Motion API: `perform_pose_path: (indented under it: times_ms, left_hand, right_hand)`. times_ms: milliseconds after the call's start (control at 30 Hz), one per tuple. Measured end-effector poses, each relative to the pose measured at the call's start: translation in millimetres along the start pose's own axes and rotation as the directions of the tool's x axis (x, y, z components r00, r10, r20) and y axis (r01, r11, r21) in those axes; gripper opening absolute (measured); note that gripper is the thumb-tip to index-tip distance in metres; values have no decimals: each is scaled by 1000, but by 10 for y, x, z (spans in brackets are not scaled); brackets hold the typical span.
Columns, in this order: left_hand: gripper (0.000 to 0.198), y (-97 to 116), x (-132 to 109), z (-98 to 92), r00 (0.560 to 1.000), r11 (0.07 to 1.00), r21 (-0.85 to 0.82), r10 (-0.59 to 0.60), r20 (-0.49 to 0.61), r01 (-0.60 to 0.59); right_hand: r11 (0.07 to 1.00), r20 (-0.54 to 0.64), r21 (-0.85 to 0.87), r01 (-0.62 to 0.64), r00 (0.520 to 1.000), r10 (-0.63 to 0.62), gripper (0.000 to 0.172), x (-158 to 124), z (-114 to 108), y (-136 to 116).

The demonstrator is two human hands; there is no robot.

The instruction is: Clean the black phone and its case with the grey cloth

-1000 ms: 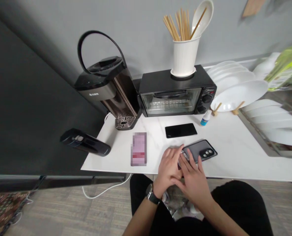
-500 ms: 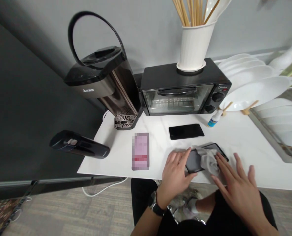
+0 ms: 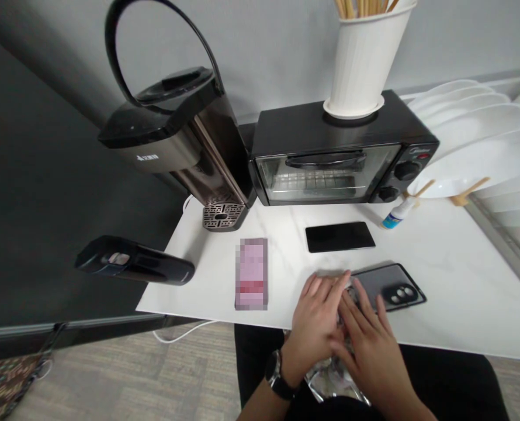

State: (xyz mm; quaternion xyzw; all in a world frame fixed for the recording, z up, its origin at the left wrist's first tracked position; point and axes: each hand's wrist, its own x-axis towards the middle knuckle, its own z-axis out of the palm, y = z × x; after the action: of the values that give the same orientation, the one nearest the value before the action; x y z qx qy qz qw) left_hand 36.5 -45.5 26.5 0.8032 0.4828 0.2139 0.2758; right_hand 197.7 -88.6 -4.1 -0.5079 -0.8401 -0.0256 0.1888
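Observation:
A grey phone [image 3: 389, 285] lies face down on the white counter [image 3: 453, 275], its camera lenses showing. My left hand [image 3: 315, 318] rests at the phone's left end, fingers together against it. My right hand [image 3: 367, 339] lies flat beside it, fingers stretched over a crumpled grey cloth [image 3: 346, 295] that is mostly hidden under them at the phone's near left corner. A second black phone [image 3: 339, 236] lies screen up just behind. A pink-screened phone [image 3: 252, 272] lies to the left.
A black toaster oven [image 3: 334, 158] holds a white utensil holder [image 3: 361, 64]. A black water dispenser [image 3: 185, 134] stands at the left. White plates [image 3: 474, 152] fill a rack on the right, beside a small bottle [image 3: 395, 215]. A black handset [image 3: 132, 266] juts out at the left edge.
My right hand drew back leftward from the phone's right part to its left end, pulling the cloth with it and baring the camera lenses. The view moved closer and lower.

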Motion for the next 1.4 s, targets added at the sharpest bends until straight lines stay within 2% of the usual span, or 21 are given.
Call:
perform_pose_path:
  times_ms: [100,233,300,433,567,667,800,933,1033,1167,1267,1400]
  left_hand:
    - [72,-16,-13,46,999,999,9,-32,-23,32]
    - [79,9,-33,55,997,998,-2,-66,-36,66]
    - [82,23,-33,36,997,998,-5,-71,-23,70]
    - [84,21,-21,4,998,998,-2,-60,2,60]
    - [84,-4,-16,-6,1000,1000,9,-25,8,24]
    - [81,-15,-15,-14,1000,1000,13,-10,22,9]
    - [78,-39,-9,-11,1000,1000,6,-4,24,4]
    - [77,-73,2,13,999,1000,15,-27,26,27]
    - [80,-68,3,20,997,997,33,-72,18,72]
    - [85,-22,-4,1,997,997,31,-75,-18,75]
    - [87,-1,-7,-8,998,999,31,-34,-50,35]
    - [91,-9,-11,2,998,999,32,18,-65,-16]
  right_hand:
    - [999,23,17,47,999,-47,74,-20,2,-36]
    - [995,38,33,92,995,-93,67,-201,-103,182]
    - [997,29,27,75,997,-76,66,-302,-173,319]
    - [996,4,-27,-82,997,82,68,-385,-323,565]
    - [966,-25,-73,-250,968,249,69,-310,-405,687]
    - [961,-14,-71,-266,964,265,71,-185,-338,623]
    - [977,-7,-44,-208,978,208,76,21,-144,336]
    - [991,8,77,-111,994,110,59,92,-43,3]
    - [979,-22,190,-77,996,83,51,8,-48,-67]
    - [977,-44,209,-48,997,58,49,-162,-117,157]
    - [993,-51,113,-42,998,48,49,-261,-198,454]
    - [988,-87,-53,-142,987,137,52,-289,-301,828]
